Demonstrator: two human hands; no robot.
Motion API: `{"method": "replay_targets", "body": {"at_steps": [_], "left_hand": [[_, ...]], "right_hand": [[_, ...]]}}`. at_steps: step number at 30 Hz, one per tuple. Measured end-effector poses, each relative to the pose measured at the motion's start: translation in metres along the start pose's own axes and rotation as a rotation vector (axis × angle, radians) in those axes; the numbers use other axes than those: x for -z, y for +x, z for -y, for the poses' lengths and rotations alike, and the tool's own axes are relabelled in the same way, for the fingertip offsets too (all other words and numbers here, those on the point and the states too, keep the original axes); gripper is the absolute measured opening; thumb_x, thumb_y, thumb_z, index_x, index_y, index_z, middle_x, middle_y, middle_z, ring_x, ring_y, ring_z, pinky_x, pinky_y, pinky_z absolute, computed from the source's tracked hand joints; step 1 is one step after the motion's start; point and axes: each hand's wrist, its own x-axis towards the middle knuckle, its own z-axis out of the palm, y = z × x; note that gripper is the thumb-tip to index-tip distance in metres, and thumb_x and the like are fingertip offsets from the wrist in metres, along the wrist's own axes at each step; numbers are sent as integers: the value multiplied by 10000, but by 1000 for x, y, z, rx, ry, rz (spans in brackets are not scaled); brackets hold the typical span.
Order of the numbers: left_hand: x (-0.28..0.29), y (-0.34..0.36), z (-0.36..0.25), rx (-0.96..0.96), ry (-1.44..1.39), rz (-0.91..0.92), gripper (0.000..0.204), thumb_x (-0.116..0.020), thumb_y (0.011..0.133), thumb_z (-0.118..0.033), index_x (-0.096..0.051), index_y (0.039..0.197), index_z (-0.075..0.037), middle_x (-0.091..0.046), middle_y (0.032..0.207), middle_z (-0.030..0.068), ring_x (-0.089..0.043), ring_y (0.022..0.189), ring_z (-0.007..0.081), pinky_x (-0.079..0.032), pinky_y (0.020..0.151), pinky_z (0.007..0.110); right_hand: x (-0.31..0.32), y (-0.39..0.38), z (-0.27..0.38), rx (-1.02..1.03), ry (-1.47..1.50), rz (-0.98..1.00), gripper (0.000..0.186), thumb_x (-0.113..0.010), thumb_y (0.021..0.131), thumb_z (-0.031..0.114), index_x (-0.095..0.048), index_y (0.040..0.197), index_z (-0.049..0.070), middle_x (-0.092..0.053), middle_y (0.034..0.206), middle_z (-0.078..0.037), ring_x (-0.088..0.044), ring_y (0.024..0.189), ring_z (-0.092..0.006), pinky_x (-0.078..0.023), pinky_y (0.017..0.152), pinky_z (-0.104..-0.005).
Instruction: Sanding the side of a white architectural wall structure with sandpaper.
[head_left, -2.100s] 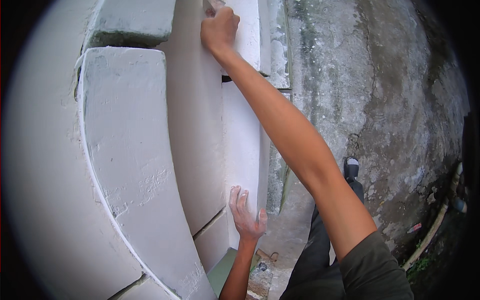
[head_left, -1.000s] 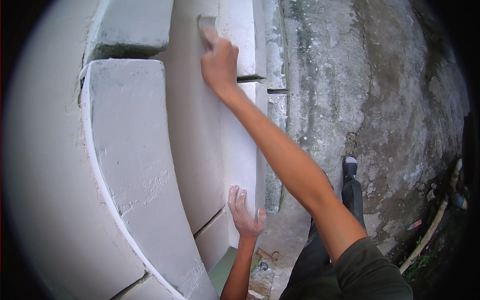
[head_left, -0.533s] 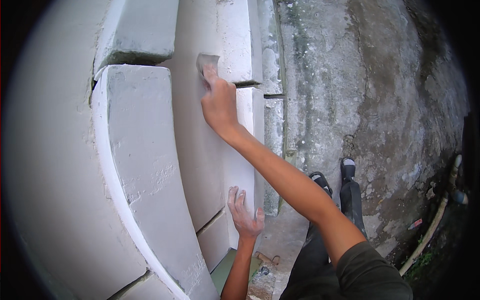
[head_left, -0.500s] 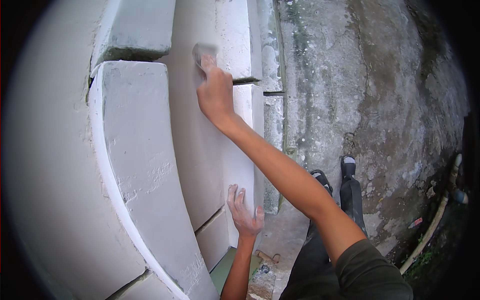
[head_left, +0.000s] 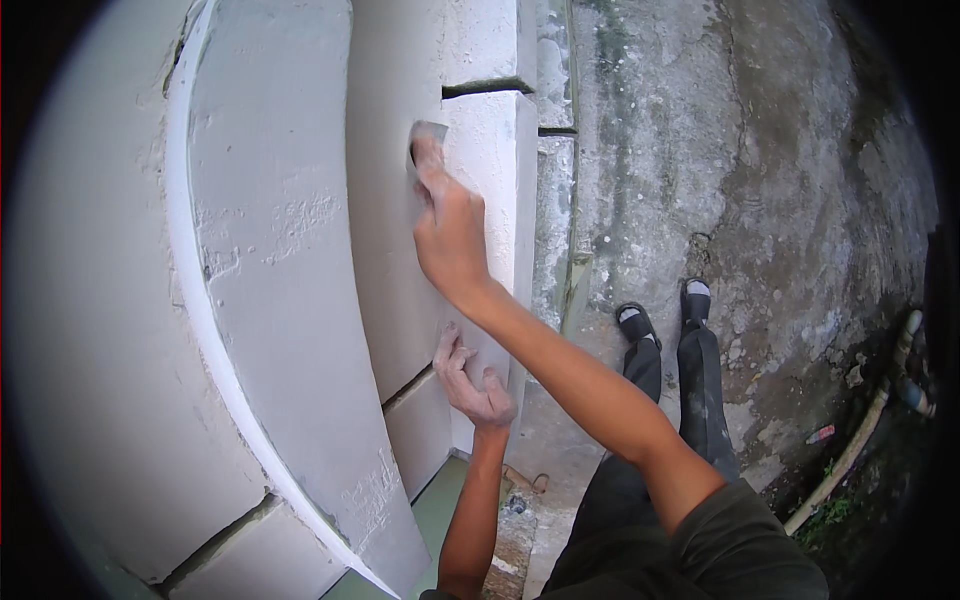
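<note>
Stretched out over the white plastered ledge, my right hand (head_left: 452, 235) is closed on a small grey sheet that looks like sandpaper (head_left: 431, 130). The sheet lies against the recessed white surface (head_left: 395, 220), beside the raised white block (head_left: 490, 170). Nearer to me, my left hand (head_left: 475, 388) rests by the near part of that block, dusted white. Its fingers are bent but apart, the thumb stands off, and nothing shows in it.
A long curved white slab (head_left: 280, 250) runs along the left. Grey stained concrete ground (head_left: 650, 130) spreads to the right, below my sandalled feet (head_left: 640, 325). A pale pipe (head_left: 850, 470) lies at the lower right, near a small red item (head_left: 820, 434).
My right hand with the sandpaper has come nearer to me along the surface. My left hand's fingers have bent more. The view has shifted, so the blocks sit higher in it.
</note>
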Motion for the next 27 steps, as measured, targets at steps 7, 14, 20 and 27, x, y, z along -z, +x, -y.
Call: {"method": "replay_targets", "body": {"at_steps": [7,14,20,27], "left_hand": [[2,-7,-6,201,-35,7,252,-487,890,-88,-574,1081,53,-613,1211,272,-604,1085,440,-462,980,497],[15,-2,-3,-18,-8,69,238,-513,919,-22,-575,1132,65,-620,1272,279,-589,1203,467,-468,1015,522],[40,-59,9,-164,-48,211,397,-577,928,-103,-546,1278,81,-592,1324,292,-515,1294,523,-407,1113,550],[57,-102,32,79,-71,134,455,-585,984,-265,-540,1282,75,-582,1315,280,-592,1185,437,-454,1030,477]], "right_hand": [[19,-58,17,42,-107,155,685,-409,744,-164,-478,1420,-81,-481,1427,-321,-507,1293,-449,-409,1126,-446],[47,-5,18,-46,-135,264,521,-513,852,-45,-600,1360,25,-571,1348,-276,-641,1142,-413,-510,988,-373],[20,-13,-22,262,-99,92,568,-526,850,-46,-536,1416,6,-394,1520,-280,-411,1387,-438,-358,1154,-414],[-10,-129,-6,51,38,196,808,-373,743,-167,-319,1539,-37,-246,1598,-307,-197,1489,-479,-215,1233,-490]]}}
